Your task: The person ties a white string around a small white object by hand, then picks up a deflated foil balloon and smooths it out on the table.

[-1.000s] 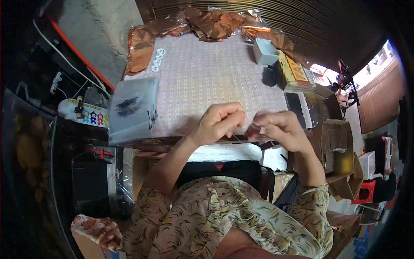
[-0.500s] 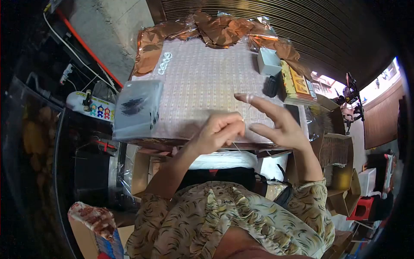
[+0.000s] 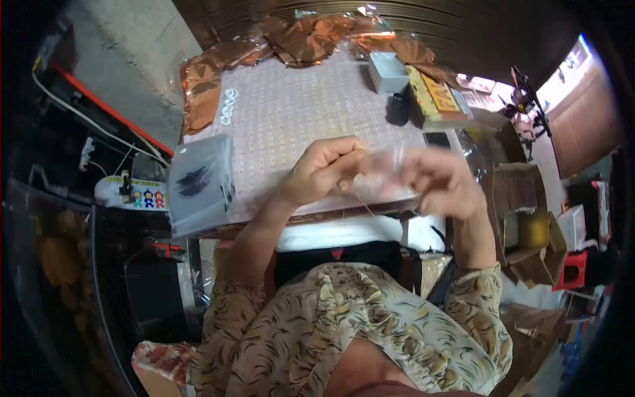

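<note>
Above the table's front edge, my left hand [image 3: 324, 171] is closed in a pinch, thumb against curled fingers. A thin pale thread [image 3: 369, 210] shows just below it, partly lost in blur; its upper end is hidden at the fingers. Close on the right, my right hand [image 3: 450, 188] is smeared by motion, its fingers bent toward the left hand. A whitish band is wound on its index finger [image 3: 399, 157]. Whether the right fingers hold anything cannot be made out. Across my lap lies a white bundle [image 3: 337, 233] of what look like strands.
Clear plastic bags [image 3: 202, 182] are stacked at the table's left. White rings [image 3: 229, 106] lie behind them. Copper-coloured foil [image 3: 311, 41] lines the back edge. A white box [image 3: 388, 73], a dark object [image 3: 397, 110] and a yellow box [image 3: 426, 99] stand at right, near open cartons [image 3: 522, 212].
My right hand has dropped a little and its stretched fingers have bent in toward the left hand. The left hand stays pinched. The whole view has shifted slightly.
</note>
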`<act>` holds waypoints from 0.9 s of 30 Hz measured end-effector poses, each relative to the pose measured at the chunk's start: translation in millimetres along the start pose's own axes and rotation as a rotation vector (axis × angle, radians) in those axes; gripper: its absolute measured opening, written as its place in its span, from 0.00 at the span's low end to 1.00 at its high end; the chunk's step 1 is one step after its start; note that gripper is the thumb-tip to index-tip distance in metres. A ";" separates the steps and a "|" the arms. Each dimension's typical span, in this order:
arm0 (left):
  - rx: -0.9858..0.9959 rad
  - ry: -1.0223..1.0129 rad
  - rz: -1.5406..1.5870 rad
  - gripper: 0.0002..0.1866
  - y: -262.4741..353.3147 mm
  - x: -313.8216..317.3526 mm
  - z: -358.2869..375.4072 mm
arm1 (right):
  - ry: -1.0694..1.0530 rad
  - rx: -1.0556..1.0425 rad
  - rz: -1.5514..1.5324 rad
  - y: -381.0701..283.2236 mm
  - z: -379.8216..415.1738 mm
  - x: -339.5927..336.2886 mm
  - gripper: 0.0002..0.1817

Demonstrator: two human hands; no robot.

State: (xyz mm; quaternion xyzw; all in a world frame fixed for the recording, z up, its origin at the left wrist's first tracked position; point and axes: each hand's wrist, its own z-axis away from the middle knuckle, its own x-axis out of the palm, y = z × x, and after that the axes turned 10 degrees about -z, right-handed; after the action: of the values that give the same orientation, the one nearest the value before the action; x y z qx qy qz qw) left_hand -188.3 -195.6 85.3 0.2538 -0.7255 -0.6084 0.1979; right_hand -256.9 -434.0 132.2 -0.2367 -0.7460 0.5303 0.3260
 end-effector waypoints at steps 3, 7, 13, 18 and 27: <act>0.052 0.018 0.018 0.13 -2.7 0.8 -4.2 | 0.237 -0.072 0.650 7.3 -16.9 -3.5 0.32; 0.109 0.009 0.050 0.13 0.0 -22.9 -3.3 | 0.112 0.302 0.467 3.5 -2.5 0.4 0.27; 0.069 0.030 0.189 0.13 -3.7 -25.2 -0.5 | 0.172 0.105 1.114 18.2 -27.1 -1.5 0.30; -0.013 0.068 0.180 0.13 -16.4 -28.8 -2.4 | -0.292 0.001 0.135 8.1 -35.4 -7.0 0.31; -0.035 0.081 0.260 0.12 -25.1 -27.7 -12.9 | 0.088 -0.077 0.297 13.2 -50.2 10.0 0.17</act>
State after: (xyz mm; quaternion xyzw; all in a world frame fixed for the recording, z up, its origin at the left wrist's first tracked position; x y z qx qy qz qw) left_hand -155.4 -192.1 63.6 0.1783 -0.7329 -0.5795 0.3085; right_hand -226.5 -390.7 133.4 -0.3795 -0.7077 0.5328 0.2670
